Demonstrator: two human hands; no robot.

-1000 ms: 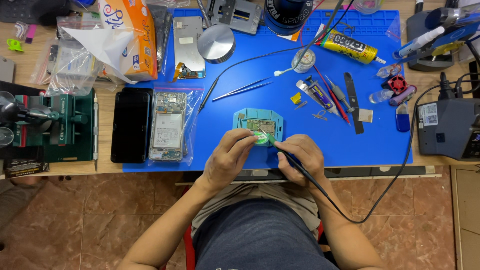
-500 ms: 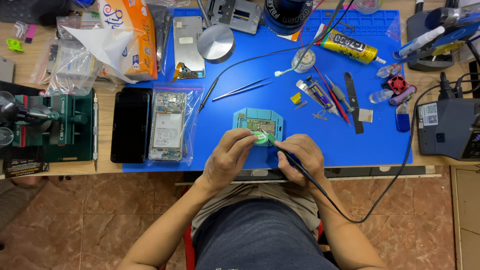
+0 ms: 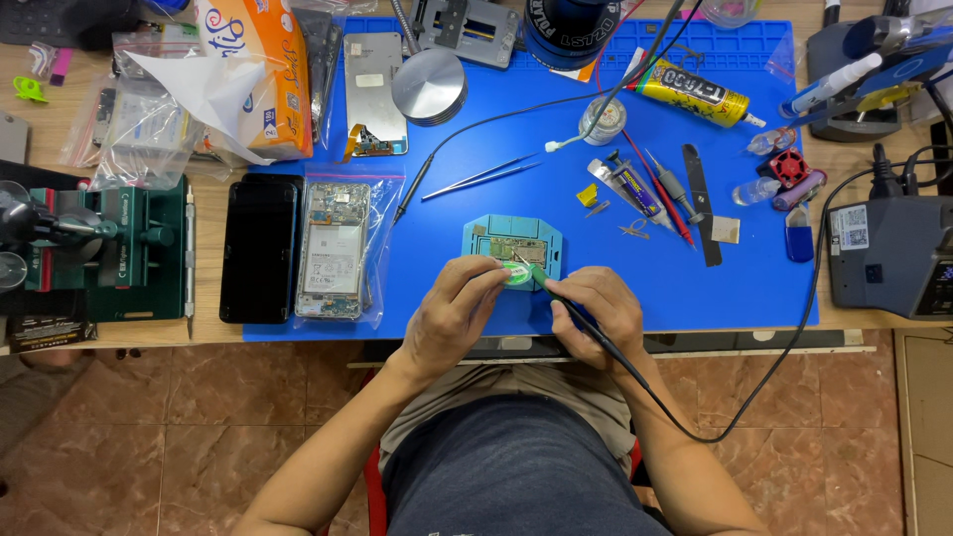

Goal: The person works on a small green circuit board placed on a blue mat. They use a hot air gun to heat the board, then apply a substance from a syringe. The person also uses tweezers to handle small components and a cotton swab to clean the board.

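orange-white tissue pack (image 3: 260, 74) top left, yellow glue tube (image 3: 692, 92), clear bagged phone frame (image 3: 336, 248), dark phone screen (image 3: 259, 250)

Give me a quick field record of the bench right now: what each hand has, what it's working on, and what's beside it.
left hand: fingers on a small green reel
right hand: grips a corded soldering iron, tip at the circuit board
board mount: light blue holder on the blue mat
left of holder: opened phone in a clear bag, black phone
above holder: tweezers
right edge: soldering station
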